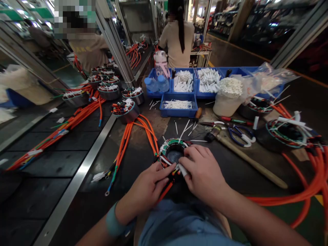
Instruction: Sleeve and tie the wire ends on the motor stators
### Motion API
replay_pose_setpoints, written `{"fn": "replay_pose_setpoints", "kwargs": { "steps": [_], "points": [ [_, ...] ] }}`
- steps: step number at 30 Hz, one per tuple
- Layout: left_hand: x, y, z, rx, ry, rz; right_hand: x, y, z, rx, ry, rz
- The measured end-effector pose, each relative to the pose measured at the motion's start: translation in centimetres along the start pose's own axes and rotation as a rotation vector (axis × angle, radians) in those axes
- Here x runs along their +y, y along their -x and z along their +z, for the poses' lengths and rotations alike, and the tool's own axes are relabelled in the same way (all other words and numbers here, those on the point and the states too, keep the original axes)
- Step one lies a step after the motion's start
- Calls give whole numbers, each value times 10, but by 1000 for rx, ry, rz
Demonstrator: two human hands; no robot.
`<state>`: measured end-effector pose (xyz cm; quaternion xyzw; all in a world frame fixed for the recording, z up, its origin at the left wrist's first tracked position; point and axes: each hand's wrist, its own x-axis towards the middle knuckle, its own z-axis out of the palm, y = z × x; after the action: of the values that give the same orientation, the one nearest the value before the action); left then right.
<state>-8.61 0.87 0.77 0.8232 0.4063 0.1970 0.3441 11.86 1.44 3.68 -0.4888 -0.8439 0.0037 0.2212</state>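
Observation:
A ring-shaped motor stator (172, 150) with green, white and black windings lies on the dark bench right in front of me, orange leads trailing from it. My left hand (148, 189) rests on its near edge, fingers pinched on the wires there. My right hand (202, 171) covers the stator's right side, its fingers curled around a small white sleeve (182, 169) at the wire bundle. Both hands meet at the near rim. Thin white cable ties (185, 129) stick out behind the stator.
Blue bins (178, 106) of white sleeves and ties stand behind, with a bag of white tubes (230, 92), scissors (241, 135), a wooden-handled mallet (246, 157) and more stators (126, 110) with orange cables (307, 191) around. A conveyor (51, 143) lies left. Two people work farther back.

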Motion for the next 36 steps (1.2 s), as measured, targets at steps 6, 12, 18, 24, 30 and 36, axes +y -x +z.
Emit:
{"fn": "replay_pose_setpoints", "kwargs": {
  "steps": [6, 12, 18, 24, 30, 36],
  "points": [
    [-1, -2, -1, -5, 69, -11, 8, 4, 4, 34, -29, -14],
    [-2, -1, -3, 36, 214, -173, 21, 11, 16, 113, -118, -151],
    [1, 5, -7, 2, 226, -203, 24, 14, 22, 139, -103, -223],
    [24, 5, 28, 417, -385, 10, 25, 14, 24, 134, -123, -231],
    [20, -21, 54, 460, -637, 130, 15, 16, 23, 155, -47, -229],
    [12, -28, 25, 259, -657, 278, 28, -4, 32, 116, 63, -377]
  ]
}}
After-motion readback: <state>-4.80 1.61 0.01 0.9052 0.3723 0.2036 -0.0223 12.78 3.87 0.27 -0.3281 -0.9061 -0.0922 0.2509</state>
